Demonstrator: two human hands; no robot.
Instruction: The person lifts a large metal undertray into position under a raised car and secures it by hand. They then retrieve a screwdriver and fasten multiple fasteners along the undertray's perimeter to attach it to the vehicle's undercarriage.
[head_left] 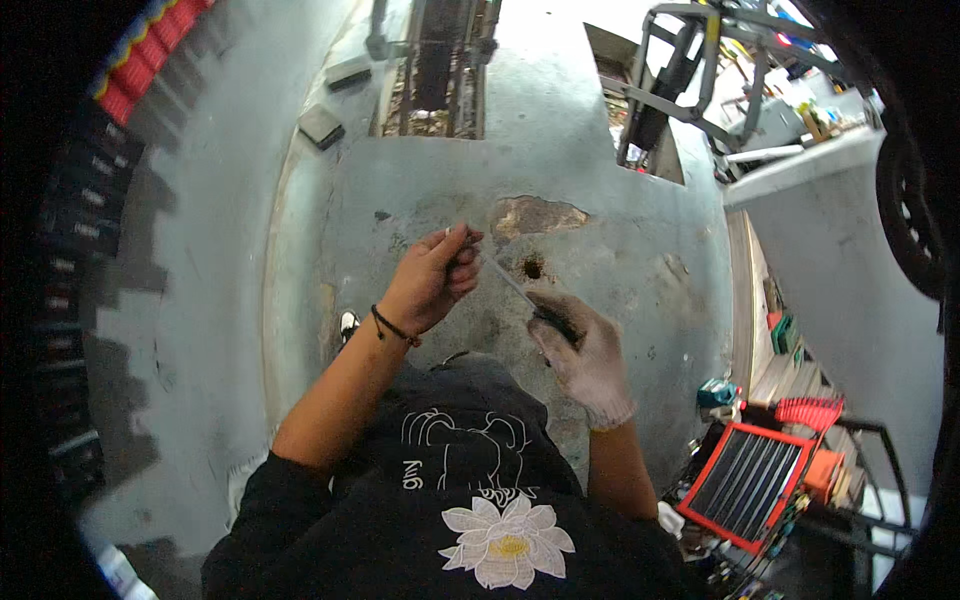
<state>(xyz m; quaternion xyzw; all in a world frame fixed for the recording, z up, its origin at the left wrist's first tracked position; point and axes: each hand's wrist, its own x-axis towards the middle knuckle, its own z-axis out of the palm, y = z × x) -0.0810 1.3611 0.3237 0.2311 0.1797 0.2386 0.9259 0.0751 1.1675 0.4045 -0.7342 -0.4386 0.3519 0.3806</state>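
My right hand (588, 358), in a grimy white work glove, is closed round the dark handle of a screwdriver (510, 281). The thin metal shaft points up and to the left, toward my left hand. Bare, with a dark bracelet at the wrist, my left hand (435, 278) has thumb and fingers pinched together just beyond the shaft's tip. A small dark bit shows at its fingertips, too small to name. Both hands are held in front of my body above the floor, slightly apart from each other.
Below my hands the grey-green floor (620, 240) has a worn patch and a small hole. A recessed metal track (435, 70) lies ahead, with blocks (320, 127) beside it. A red-framed tray (745, 485) stands at lower right, a tyre (908, 215) at far right, boxes (95, 190) at left.
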